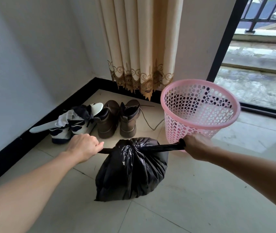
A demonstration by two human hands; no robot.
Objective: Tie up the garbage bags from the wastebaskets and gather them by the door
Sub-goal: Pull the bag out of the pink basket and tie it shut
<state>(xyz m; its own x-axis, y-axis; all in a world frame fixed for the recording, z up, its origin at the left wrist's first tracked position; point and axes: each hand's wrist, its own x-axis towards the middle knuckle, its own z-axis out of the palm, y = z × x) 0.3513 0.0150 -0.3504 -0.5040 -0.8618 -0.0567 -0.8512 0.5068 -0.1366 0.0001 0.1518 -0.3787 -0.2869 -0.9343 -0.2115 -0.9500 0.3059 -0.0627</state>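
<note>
A full black garbage bag (132,172) sits on the tiled floor in the middle of the view, its top gathered into a knot. Two twisted ends of the bag stretch out sideways from that knot. My left hand (83,147) grips the left end and my right hand (195,147) grips the right end, both pulled taut. Just behind my right hand stands a pink perforated wastebasket (199,113) with no bag in it.
Brown boots (117,120) and black-and-white sneakers (73,126) stand along the wall at left. A cream curtain (144,47) hangs in the corner. An open sliding door frame (224,47) leads to a wet balcony (254,84) at right. A thin cord (149,123) lies on the floor.
</note>
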